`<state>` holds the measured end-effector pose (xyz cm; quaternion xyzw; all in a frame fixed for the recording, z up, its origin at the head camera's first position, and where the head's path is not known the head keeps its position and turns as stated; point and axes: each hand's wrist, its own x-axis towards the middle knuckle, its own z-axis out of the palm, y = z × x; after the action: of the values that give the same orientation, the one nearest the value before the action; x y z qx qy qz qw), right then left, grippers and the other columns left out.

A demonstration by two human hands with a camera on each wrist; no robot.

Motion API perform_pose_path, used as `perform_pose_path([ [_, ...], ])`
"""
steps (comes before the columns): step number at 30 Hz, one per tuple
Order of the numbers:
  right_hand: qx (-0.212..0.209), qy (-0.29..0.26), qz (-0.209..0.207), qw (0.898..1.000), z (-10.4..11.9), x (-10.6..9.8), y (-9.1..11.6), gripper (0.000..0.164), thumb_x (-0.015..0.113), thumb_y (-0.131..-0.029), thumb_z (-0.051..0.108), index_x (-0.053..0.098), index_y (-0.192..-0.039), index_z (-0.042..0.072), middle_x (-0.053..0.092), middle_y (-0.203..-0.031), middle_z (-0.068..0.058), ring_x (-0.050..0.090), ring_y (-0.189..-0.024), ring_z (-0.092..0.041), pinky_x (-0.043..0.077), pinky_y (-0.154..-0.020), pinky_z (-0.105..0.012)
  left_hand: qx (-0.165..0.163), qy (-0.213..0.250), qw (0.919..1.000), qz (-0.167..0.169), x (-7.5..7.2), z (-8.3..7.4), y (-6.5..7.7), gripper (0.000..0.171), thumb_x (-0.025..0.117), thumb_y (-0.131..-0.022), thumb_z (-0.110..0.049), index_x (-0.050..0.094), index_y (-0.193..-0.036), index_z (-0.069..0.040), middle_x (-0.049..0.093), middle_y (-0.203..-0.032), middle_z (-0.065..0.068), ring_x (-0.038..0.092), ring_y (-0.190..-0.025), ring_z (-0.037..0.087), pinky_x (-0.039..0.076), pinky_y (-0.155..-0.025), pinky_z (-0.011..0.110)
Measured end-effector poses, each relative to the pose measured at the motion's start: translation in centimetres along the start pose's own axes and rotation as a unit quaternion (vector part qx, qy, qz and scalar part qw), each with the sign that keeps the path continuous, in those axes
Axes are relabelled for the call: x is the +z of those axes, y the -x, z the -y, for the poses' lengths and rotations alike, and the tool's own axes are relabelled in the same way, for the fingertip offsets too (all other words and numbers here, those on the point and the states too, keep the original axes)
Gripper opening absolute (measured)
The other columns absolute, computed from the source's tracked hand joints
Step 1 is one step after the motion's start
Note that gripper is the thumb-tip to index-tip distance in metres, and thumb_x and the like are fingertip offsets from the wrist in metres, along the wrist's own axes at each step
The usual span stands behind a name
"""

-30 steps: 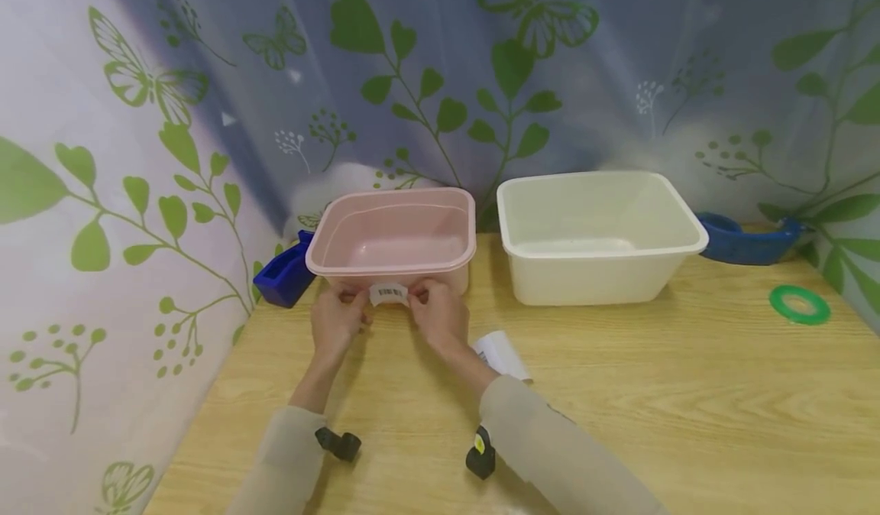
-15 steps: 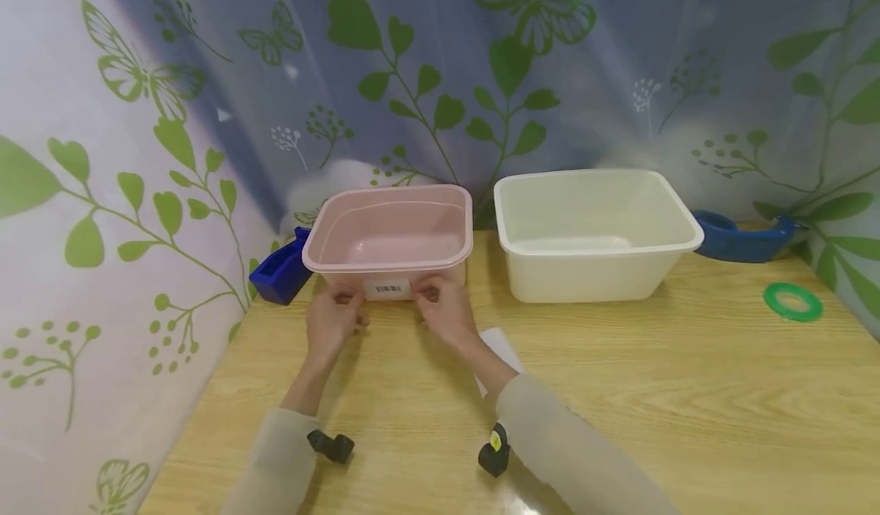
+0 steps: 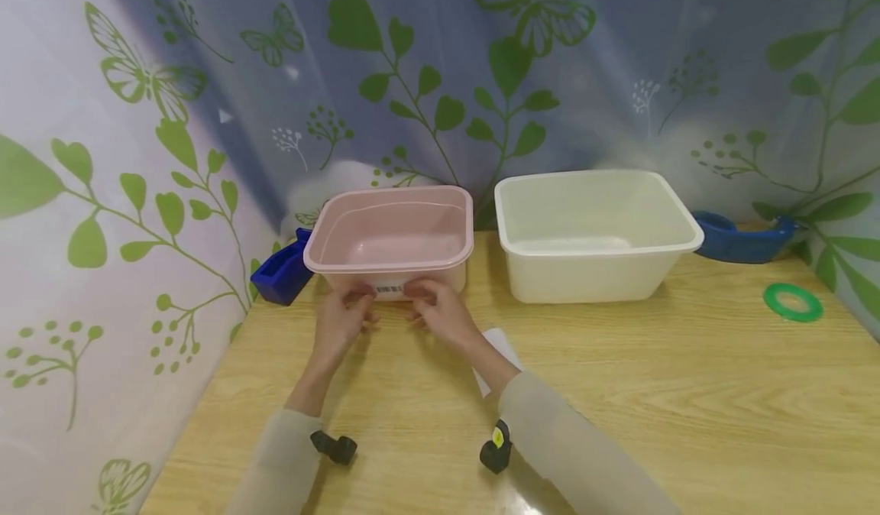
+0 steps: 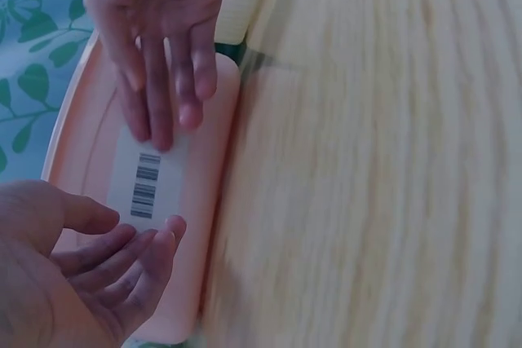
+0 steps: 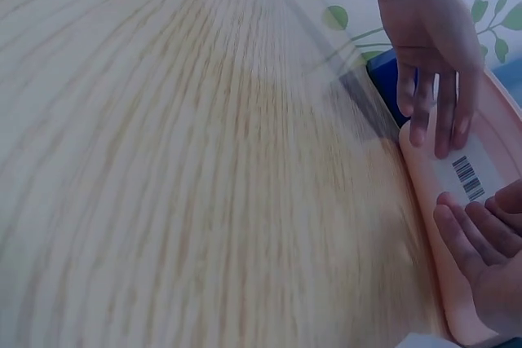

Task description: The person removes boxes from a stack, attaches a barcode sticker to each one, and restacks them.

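A white barcode label lies flat on the front wall of a pink plastic basin. On the label's left end rest the fingertips of my left hand, and on its right end those of my right hand. Both hands have their fingers extended and slightly bent in the wrist views, pressing the label against the wall without pinching it. The barcode shows between the left hand and the right hand. Fingers cover the label's two ends.
To the right of the basin stands a white plastic tub. A dark blue holder sits at the left, and a blue tape dispenser at the back right. A green ring and a white paper lie on the wooden table.
The label, curved between both hands' pinching fingers a second ago, now lies flat on the basin's wall. The fingers have let go of its ends and moved inward onto it.
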<state>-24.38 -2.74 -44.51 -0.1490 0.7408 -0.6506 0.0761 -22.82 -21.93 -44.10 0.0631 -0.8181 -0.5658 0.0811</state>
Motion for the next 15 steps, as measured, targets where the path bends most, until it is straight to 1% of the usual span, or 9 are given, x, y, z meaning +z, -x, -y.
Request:
perform_pose_path([
  [3,0.003,0.002,-0.008,1.000,-0.2,-0.3,0.1,0.032,0.053,-0.102,-0.003,0.063,-0.132,-0.006,0.067,-0.130,-0.025,0.073,-0.091,-0.039,0.063,-0.079,-0.045,-0.009,0.000,1.0000,-0.001,-0.3,0.4,-0.1,0.024,0.061,-0.102,-0.006,0.066,-0.121,0.007,0.069,-0.119,0.031,0.073,-0.068,0.022,0.062,-0.056,0.035],
  [5,-0.002,0.005,-0.016,1.000,-0.1,-0.5,0.1,0.030,0.054,-0.102,-0.002,0.065,-0.130,-0.004,0.068,-0.128,-0.022,0.074,-0.088,-0.036,0.063,-0.079,-0.046,-0.011,-0.002,0.9999,-0.003,-0.5,0.5,-0.2,0.024,0.061,-0.103,-0.007,0.066,-0.122,0.006,0.069,-0.119,0.029,0.073,-0.068,0.020,0.062,-0.056,0.033],
  [9,-0.013,0.001,-0.024,1.000,0.4,-0.6,-0.1,0.028,0.058,-0.103,0.002,0.066,-0.129,-0.003,0.069,-0.126,-0.019,0.074,-0.086,-0.032,0.063,-0.080,-0.047,0.000,0.003,0.9999,-0.011,-0.7,0.1,-0.2,0.023,0.061,-0.103,-0.009,0.068,-0.120,0.005,0.070,-0.118,0.028,0.072,-0.067,0.018,0.061,-0.056,0.032],
  [13,-0.024,0.006,-0.011,1.000,0.9,-0.4,-0.3,0.028,0.058,-0.103,0.001,0.066,-0.130,-0.004,0.070,-0.125,-0.020,0.074,-0.087,-0.035,0.064,-0.080,-0.045,0.016,0.016,0.9997,-0.009,-0.5,-0.4,-0.2,0.022,0.061,-0.103,-0.008,0.070,-0.117,0.005,0.071,-0.116,0.029,0.073,-0.068,0.020,0.061,-0.056,0.034],
  [15,-0.028,0.012,-0.001,1.000,1.1,-0.3,-0.4,0.029,0.057,-0.103,0.001,0.065,-0.130,-0.006,0.070,-0.126,-0.022,0.073,-0.087,-0.038,0.064,-0.079,-0.045,0.022,0.018,0.9996,-0.006,-0.2,-0.5,-0.3,0.021,0.061,-0.102,-0.007,0.071,-0.115,0.006,0.072,-0.114,0.029,0.073,-0.069,0.022,0.062,-0.056,0.037],
])
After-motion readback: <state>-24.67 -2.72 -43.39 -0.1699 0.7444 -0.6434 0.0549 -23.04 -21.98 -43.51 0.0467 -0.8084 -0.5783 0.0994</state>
